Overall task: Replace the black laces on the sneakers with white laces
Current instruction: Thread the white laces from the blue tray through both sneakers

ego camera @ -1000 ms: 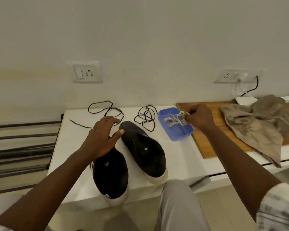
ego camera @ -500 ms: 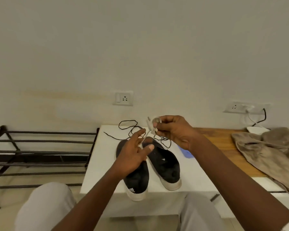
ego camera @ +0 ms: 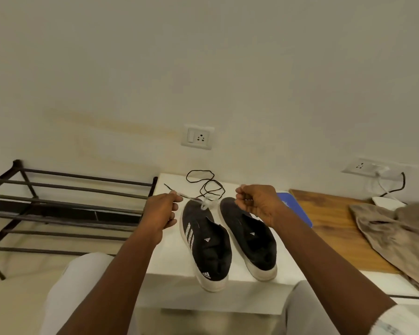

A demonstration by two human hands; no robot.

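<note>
Nearest the camera, the person's two knees in pale trousers sit at the bottom of the view, with both bare forearms reaching forward over them.

Two black sneakers with white soles lie side by side on a white table (ego camera: 169, 257), toes pointing away. The heels of the left sneaker (ego camera: 206, 243) and the right sneaker (ego camera: 249, 240) hang slightly over the table's near edge. No lace shows on either sneaker.

Just above the toes, both hands are raised and well apart. The left hand (ego camera: 161, 210) has its fingers curled in, thumb and forefinger pinching one end of a white lace (ego camera: 205, 203). The lace runs right to a small loose tangle hanging over the left sneaker's toe. The right hand (ego camera: 259, 203) is curled into a loose fist, fingertips pinched together where the lace's other, fainter part appears to reach it.

Behind the hands, a black lace (ego camera: 205, 183) lies in loose loops near the table's far edge. A blue container (ego camera: 293, 209) sits at the right edge, partly hidden by the right wrist. Beyond it to the right is a wooden board (ego camera: 329, 226) with a crumpled tan cloth (ego camera: 392, 233) on it. A dark metal rack (ego camera: 58, 206) stands left of the table. Two wall sockets, one central (ego camera: 197, 137) and one at right (ego camera: 363, 166), are set in the pale wall.
</note>
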